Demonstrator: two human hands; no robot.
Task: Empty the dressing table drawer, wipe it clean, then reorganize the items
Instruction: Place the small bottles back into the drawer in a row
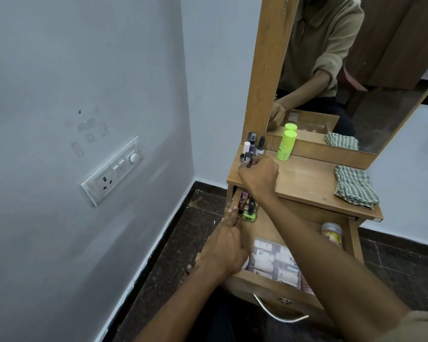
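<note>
The dressing table in front of me is matt, pale wood, lightly scuffed. Its drawer has the same wood and a curved, shiny metal handle. A striped woven cloth lies soft and crumpled. The lime bottle looks like smooth plastic. The nail polish bottle I grip is glossy. The mirror is smooth glass.
</note>
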